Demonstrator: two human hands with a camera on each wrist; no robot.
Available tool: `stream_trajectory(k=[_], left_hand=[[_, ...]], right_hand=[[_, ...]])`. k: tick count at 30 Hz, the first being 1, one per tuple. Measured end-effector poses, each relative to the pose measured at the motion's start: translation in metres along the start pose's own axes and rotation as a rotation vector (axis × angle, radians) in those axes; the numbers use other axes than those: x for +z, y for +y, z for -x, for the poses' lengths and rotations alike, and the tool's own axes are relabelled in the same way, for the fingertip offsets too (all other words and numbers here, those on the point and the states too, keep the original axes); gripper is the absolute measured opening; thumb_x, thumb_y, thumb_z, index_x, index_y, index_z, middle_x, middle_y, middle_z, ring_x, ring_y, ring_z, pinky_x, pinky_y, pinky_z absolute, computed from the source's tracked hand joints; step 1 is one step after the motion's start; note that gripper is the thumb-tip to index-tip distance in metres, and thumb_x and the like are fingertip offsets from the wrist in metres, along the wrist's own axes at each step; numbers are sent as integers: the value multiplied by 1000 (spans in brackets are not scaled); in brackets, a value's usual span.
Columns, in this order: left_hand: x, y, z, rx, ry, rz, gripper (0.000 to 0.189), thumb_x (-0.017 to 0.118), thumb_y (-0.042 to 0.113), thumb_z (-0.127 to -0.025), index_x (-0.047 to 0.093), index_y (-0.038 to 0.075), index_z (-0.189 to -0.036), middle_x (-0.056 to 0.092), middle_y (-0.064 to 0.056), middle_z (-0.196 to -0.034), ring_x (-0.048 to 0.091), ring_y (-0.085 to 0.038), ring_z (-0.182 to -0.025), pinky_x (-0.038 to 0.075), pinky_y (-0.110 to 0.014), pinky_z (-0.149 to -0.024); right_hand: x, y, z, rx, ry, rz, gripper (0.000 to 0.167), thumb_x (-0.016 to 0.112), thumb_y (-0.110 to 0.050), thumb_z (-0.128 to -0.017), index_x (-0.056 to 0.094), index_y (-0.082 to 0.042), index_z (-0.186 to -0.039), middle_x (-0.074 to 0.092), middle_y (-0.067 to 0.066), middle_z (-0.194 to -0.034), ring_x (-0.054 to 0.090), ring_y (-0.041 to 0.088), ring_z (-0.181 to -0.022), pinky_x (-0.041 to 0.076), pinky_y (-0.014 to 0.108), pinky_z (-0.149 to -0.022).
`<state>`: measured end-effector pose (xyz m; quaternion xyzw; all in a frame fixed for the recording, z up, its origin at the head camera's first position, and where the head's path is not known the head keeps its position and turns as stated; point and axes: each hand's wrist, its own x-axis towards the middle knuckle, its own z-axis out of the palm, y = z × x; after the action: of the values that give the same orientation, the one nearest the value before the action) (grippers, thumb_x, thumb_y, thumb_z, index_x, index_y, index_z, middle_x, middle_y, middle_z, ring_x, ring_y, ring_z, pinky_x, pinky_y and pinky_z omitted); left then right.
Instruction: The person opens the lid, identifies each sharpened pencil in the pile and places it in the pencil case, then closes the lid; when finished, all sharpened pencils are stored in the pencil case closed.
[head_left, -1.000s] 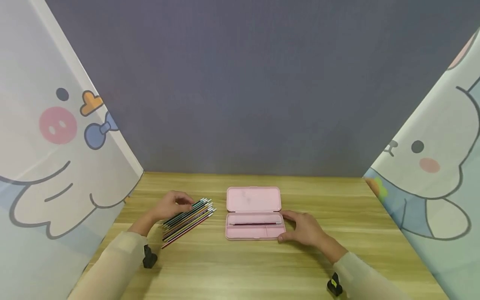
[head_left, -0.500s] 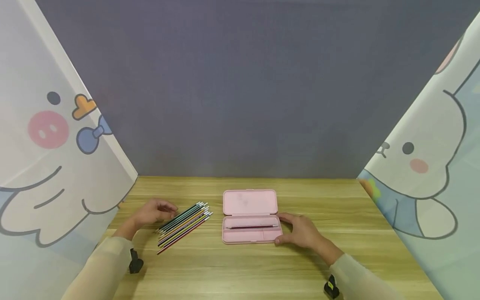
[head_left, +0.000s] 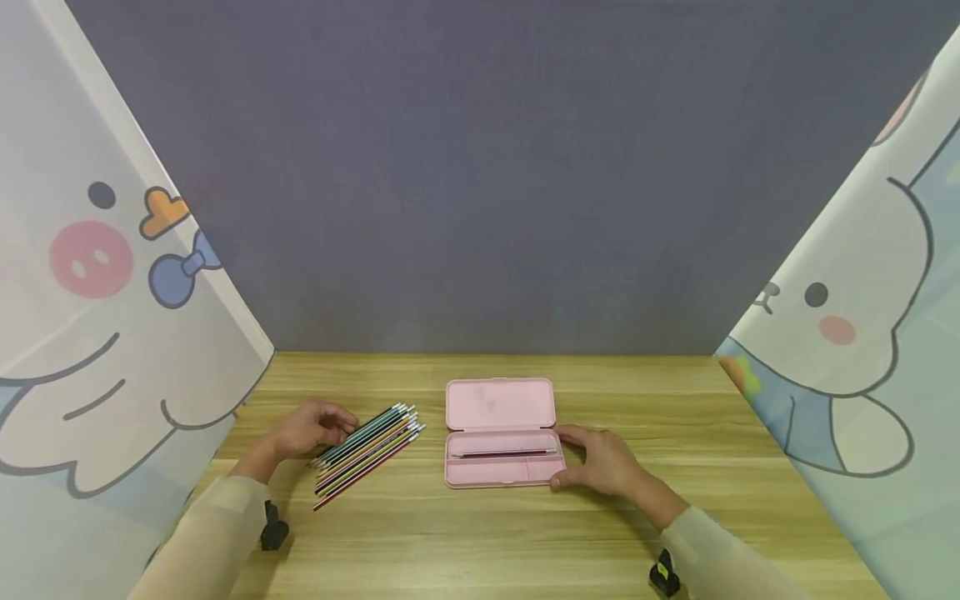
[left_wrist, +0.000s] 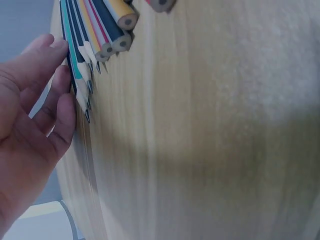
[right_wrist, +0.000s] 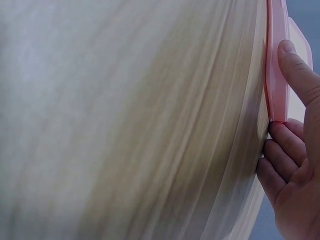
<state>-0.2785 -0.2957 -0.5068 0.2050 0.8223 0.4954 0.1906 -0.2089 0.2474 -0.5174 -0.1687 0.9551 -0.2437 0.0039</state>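
Note:
Several pencils (head_left: 367, 454) lie slanted in a loose bundle at the left of the table. Beside their sharpened ends is my left hand (head_left: 309, 427), its fingers loosely bent. In the left wrist view the thumb and fingers (left_wrist: 64, 117) are right at the outermost green and dark pencils (left_wrist: 75, 55); nothing is lifted. A pink pencil case (head_left: 500, 404) lies open in the middle, with one dark red pencil (head_left: 504, 453) in its rear compartment. My right hand (head_left: 606, 462) holds the case's right end, thumb at the front corner and forefinger at the back.
The wooden table (head_left: 480, 533) ends at a dark grey panel (head_left: 480, 183) behind. Light side panels with cartoon animals stand left (head_left: 45, 333) and right (head_left: 885, 250). The case's front tray has two small compartments. A black wrist device sits on each sleeve.
My left hand has drawn back left from over the pencils to their sharpened ends, then shifted slightly toward them. The right hand stays on the case. The head view has shifted slightly.

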Motion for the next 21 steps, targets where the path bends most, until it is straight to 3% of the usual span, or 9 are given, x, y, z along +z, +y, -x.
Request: stream_trajectory(k=[5,11,15,21], left_hand=[[2,2,-1,-8,20,-33,30,65,-13,-88,65,-17,-118,69,-28,-108,68,-20,-93,60,-29,-78],[7,6,-2,9,78,-236,21,68,-5,-89,71,-11,-108,71,-17,-94,62,-9,-82,53,-23,-69],[10,10,-5,4,112,-356,17,67,-3,-87,74,-6,-102,73,-9,-90,61,-9,-80,52,-26,-70],[11,16,-6,-23,123,-415,17,69,-3,-85,75,-4,-101,74,-9,-91,63,-14,-83,53,-30,-73]], right_hand=[[0,0,0,1,-1,2,93,88,-68,-60,65,-23,-138,70,3,-133,67,32,-120,52,52,-98],[0,0,1,-7,-9,-2,94,87,-68,-61,64,-22,-139,70,2,-133,66,32,-121,52,52,-100],[-2,-1,1,-5,-14,1,94,89,-67,-60,64,-23,-140,70,4,-133,66,32,-121,52,53,-100],[-4,-3,0,7,-27,22,92,88,-68,-61,64,-26,-140,70,5,-133,66,30,-121,51,51,-101]])
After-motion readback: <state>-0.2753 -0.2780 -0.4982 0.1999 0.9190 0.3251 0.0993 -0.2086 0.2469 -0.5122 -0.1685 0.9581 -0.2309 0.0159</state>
